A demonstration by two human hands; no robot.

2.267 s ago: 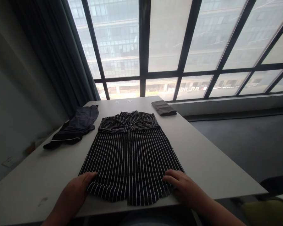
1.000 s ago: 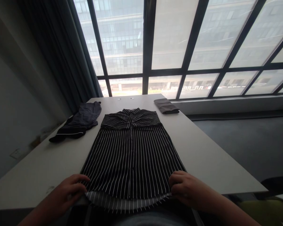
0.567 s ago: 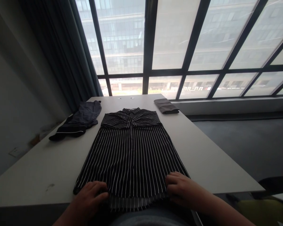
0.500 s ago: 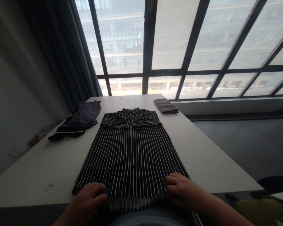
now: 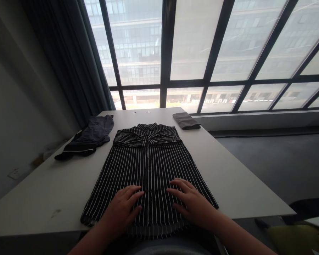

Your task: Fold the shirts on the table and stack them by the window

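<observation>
The striped shirt (image 5: 138, 163) is laid flat on the table (image 5: 244, 191), hem (image 5: 154, 229) at the near edge — seemingly so its lower front is within reach. Over it, the left hand (image 5: 123, 204) and right hand (image 5: 193, 202) are held with fingers spread — nothing is pinched.

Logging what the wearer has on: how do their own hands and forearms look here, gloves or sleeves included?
Left hand and right hand are both ungloved, with no ring or watch visible. The left forearm and right forearm show no sleeve within the frame.
</observation>
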